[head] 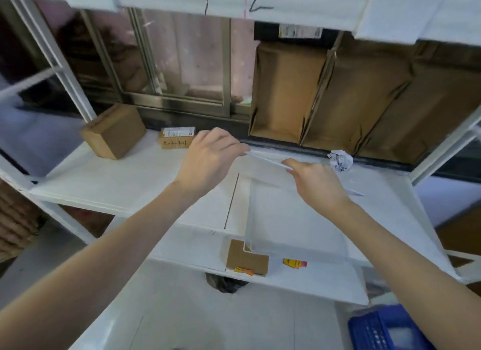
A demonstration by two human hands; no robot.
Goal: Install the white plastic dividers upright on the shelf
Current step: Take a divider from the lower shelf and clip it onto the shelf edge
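Midway up the frame, both hands pinch the top edge of a white plastic divider (294,219) held over the white shelf (125,177): the left hand (210,157) grips its far end, the right hand (315,180) its nearer part. Two cardboard boxes (114,131) sit at upper left, a crumpled paper ball (340,160) at right.

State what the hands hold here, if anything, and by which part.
Both hold one thin white plastic divider sheet by its top edge: left hand pinches the far end, right hand grips nearer the middle.
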